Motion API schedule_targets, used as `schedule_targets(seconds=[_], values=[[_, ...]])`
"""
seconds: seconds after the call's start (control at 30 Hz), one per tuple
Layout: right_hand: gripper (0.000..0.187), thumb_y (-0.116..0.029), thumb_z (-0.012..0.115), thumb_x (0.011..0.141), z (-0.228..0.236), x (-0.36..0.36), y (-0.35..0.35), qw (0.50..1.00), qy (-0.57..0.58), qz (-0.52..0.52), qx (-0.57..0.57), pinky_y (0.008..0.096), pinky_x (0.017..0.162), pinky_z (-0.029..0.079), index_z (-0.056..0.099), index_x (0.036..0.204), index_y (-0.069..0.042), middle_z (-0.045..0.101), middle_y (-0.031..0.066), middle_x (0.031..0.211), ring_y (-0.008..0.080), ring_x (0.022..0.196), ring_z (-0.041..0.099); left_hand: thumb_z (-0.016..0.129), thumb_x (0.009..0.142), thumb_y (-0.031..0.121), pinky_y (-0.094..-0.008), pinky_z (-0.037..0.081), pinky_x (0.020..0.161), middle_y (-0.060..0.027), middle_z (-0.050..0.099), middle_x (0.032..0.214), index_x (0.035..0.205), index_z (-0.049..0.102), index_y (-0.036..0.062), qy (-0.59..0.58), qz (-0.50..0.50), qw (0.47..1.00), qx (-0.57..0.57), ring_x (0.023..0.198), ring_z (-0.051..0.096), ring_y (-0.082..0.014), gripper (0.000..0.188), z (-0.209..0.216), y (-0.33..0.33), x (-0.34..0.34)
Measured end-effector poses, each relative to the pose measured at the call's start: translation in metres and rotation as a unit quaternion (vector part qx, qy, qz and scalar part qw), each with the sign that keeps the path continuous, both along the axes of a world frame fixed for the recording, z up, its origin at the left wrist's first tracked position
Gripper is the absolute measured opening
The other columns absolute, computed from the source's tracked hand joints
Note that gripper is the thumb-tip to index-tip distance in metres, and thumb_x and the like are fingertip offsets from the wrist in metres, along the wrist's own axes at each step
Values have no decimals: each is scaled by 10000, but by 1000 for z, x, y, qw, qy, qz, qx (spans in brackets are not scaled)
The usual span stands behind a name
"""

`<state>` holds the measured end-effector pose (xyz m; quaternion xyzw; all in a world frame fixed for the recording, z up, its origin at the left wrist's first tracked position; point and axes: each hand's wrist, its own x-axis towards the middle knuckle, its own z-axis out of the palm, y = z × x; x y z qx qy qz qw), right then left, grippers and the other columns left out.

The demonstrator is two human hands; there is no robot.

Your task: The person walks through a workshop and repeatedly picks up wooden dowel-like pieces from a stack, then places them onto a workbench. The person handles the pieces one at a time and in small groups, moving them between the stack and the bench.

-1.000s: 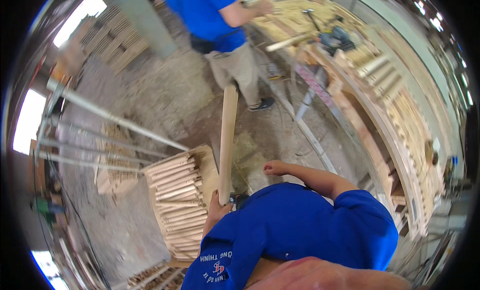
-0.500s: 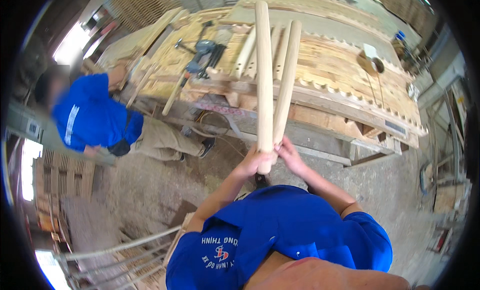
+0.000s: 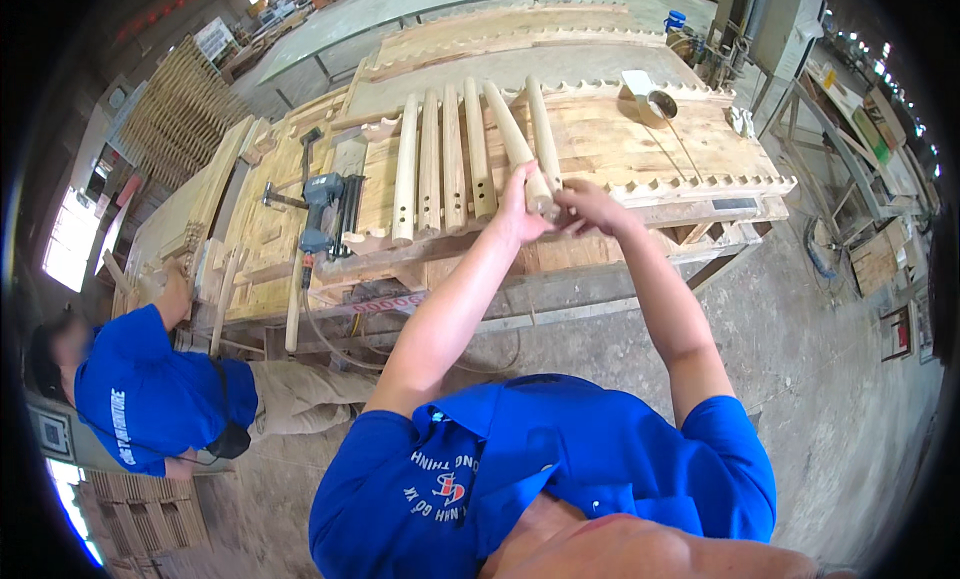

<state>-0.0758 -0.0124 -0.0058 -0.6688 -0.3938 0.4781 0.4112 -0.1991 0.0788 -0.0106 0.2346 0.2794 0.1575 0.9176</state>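
Observation:
My left hand [image 3: 522, 207] is closed around the near end of a pale round wooden pole [image 3: 512, 131], which slopes away over the workbench. Just right of it lies a second wooden pole [image 3: 542, 129], its far end on a scalloped wooden rail. My right hand [image 3: 592, 207] is beside the near ends of both poles with its fingers apart; whether the fingertips touch the wood I cannot tell. To the left, several similar poles [image 3: 453, 159] rest side by side on the bench, with dark holes near their near ends.
A nail gun [image 3: 322, 204] with a hose lies on the wooden workbench [image 3: 600, 134], left of the poles. A cup-like container [image 3: 660, 106] stands at right on the bench. At far left a co-worker in a blue shirt [image 3: 160, 379] leans by the bench.
Both hands have moved forward to the bench, bringing the two poles from upright in front of me down onto it. The right hand's fingers have spread. The bench appears closer.

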Motion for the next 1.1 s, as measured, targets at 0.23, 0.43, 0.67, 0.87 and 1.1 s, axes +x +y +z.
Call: schedule_targets(seconds=[0.23,0.43,0.67,0.87,1.1], values=[[404,-391,517,886,-53,-41,-43,973,229,4,26,266,520,487,498,1102,-50,609,102,897,154,678,620,552,824,368,-409,430,787,-114,510,1009,1190,437,77,55,37,997,36,893,492,-256,481,-41,-20,-56],[351,-371,537,878,-82,-48,-2,944,303,-75,108,231,498,417,513,989,-40,569,58,812,103,593,516,607,840,328,-247,399,572,-22,538,817,944,543,83,32,105,992,69,609,475,-95,273,-75,-39,-70],[238,-233,518,883,-76,-54,6,936,285,-103,180,221,442,367,522,976,-14,527,18,729,85,583,495,564,876,354,-245,377,671,-25,526,848,961,520,92,-63,171,982,50,701,454,-96,278,-85,-25,-53],[211,-235,505,870,-69,-27,15,923,340,-125,133,241,433,385,507,948,-38,521,31,696,102,576,509,565,845,471,-276,379,640,-3,508,807,945,517,104,16,188,981,48,681,449,-108,383,-89,-22,-36],[338,-391,455,912,-84,-48,6,906,400,-113,83,262,426,337,461,786,-77,460,21,586,106,458,386,560,829,512,-268,386,582,8,518,718,844,528,109,67,211,967,128,608,457,-105,405,-97,-21,-31]])
